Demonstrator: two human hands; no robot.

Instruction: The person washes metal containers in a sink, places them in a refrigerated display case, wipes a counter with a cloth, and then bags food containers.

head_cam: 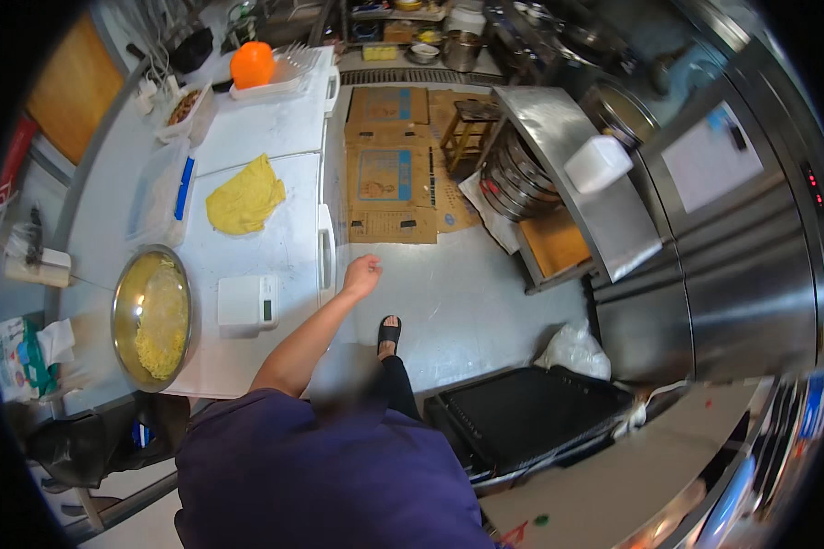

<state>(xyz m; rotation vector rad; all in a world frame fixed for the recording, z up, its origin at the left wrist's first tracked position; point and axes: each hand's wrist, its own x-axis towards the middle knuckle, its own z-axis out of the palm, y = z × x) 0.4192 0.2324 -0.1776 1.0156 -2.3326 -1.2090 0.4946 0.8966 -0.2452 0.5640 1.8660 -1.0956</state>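
My left hand (362, 276) hangs in the air just past the front edge of a white chest freezer (261, 254), above the grey floor. It holds nothing, its fingers loosely bent and a little apart. My right hand is out of view. Nearest to my left hand on the white top is a white digital kitchen scale (242, 302). Beyond it lies a crumpled yellow cloth (247, 195). Farther left, a steel bowl (119, 329) holds yellow noodles (161, 343). A clear plastic container (158, 192) with a blue clip edge stands behind the bowl.
Flattened cardboard (384, 165) covers the floor ahead. At right stand a steel table (556, 144) with stacked steamers (515, 178) below, a wooden stool (467, 130) and a steel refrigerator (748, 274). A black-topped unit (529, 412) and a white plastic bag (577, 350) lie near my right side.
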